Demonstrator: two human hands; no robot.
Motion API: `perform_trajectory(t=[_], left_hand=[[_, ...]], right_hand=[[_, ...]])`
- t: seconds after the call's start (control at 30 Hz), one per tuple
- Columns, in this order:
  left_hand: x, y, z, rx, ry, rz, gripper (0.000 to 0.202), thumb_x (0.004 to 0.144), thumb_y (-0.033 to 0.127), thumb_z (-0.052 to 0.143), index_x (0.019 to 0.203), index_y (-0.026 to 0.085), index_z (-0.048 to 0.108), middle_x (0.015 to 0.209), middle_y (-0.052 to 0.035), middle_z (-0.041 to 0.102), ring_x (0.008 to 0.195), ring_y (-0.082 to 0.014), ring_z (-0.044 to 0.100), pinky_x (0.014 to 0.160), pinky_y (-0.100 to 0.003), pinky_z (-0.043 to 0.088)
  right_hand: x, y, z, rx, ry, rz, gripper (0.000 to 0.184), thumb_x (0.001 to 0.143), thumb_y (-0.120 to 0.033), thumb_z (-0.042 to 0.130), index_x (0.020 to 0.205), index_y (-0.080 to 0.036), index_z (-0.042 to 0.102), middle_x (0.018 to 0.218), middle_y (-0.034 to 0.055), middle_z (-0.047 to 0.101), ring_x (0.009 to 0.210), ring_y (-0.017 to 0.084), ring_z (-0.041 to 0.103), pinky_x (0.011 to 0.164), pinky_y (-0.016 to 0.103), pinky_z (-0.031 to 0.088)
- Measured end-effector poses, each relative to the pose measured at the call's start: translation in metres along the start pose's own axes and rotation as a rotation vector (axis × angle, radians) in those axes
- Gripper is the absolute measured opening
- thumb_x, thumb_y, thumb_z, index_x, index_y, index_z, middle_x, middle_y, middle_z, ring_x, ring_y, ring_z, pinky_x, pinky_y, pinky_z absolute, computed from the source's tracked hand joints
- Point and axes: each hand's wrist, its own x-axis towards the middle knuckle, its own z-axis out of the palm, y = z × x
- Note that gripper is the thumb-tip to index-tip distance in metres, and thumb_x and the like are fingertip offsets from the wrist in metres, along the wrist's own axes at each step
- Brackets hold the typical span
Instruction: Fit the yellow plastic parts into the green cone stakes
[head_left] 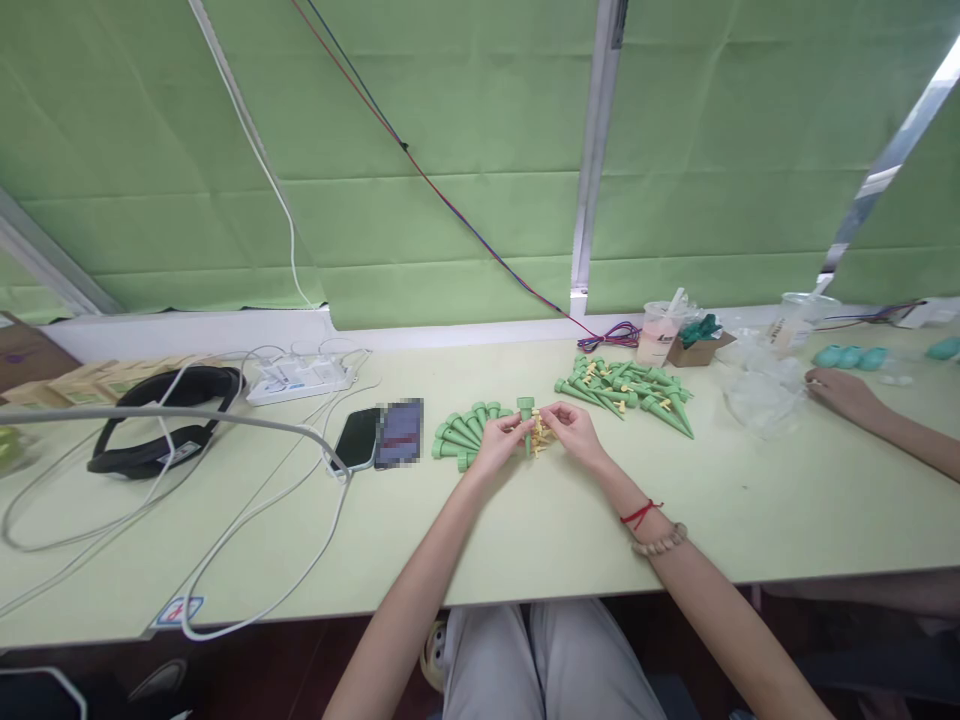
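Note:
My left hand [498, 442] grips a green plastic spike [525, 403] with a wide cap, held upright with its cap at the top. Close against the spike's right side, my right hand [574, 432] is closed in a pinch; whatever lies between its fingertips is too small to make out. Small yellow plastic pieces [538, 447] lie under and between the hands, partly hidden. Left of my left hand, several green spikes [460, 432] are laid out like a fan. A loose heap of green spikes [637, 382] with yellow pieces among them lies beyond my right hand.
Left of the fan are a phone [357, 438] and a blurred dark item [400, 433]. White cables [330, 500], a power strip [300, 378] and a black headband [161, 456] occupy the left. Rightward are a drink cup [658, 335], plastic bags [761, 390] and another person's hand [844, 394].

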Motion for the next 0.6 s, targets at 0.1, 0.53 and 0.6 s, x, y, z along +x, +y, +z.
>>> perform_trajectory(t=[0.1, 0.53, 0.6], left_hand=[[0.0, 0.0, 0.0, 0.021, -0.003, -0.013, 0.03, 0.059, 0.04, 0.072, 0.061, 0.011, 0.064, 0.06, -0.0009, 0.055, 0.057, -0.0081, 0.049, 0.052, -0.019, 0.039], [0.001, -0.002, 0.001, 0.042, 0.016, -0.055, 0.05, 0.064, 0.062, 0.059, 0.066, 0.013, 0.057, 0.051, 0.0006, 0.051, 0.039, -0.0058, 0.044, 0.039, -0.018, 0.029], [0.001, -0.002, 0.001, 0.052, 0.035, -0.076, 0.051, 0.067, 0.065, 0.053, 0.068, 0.014, 0.054, 0.048, 0.0015, 0.049, 0.033, -0.0058, 0.041, 0.036, -0.019, 0.027]], right_hand=[[-0.001, 0.002, -0.001, -0.066, 0.005, -0.055, 0.029, 0.072, -0.042, 0.06, 0.073, -0.013, 0.061, 0.07, 0.0067, 0.063, 0.062, 0.015, 0.057, 0.061, 0.027, 0.045], [-0.008, -0.012, 0.003, -0.259, 0.043, -0.19, 0.029, 0.074, -0.043, 0.058, 0.068, -0.015, 0.059, 0.066, 0.0049, 0.061, 0.06, 0.014, 0.054, 0.059, 0.026, 0.044], [-0.008, -0.011, 0.006, -0.178, 0.006, -0.116, 0.033, 0.072, -0.048, 0.058, 0.066, -0.015, 0.057, 0.064, 0.0045, 0.059, 0.057, 0.013, 0.053, 0.056, 0.026, 0.043]])
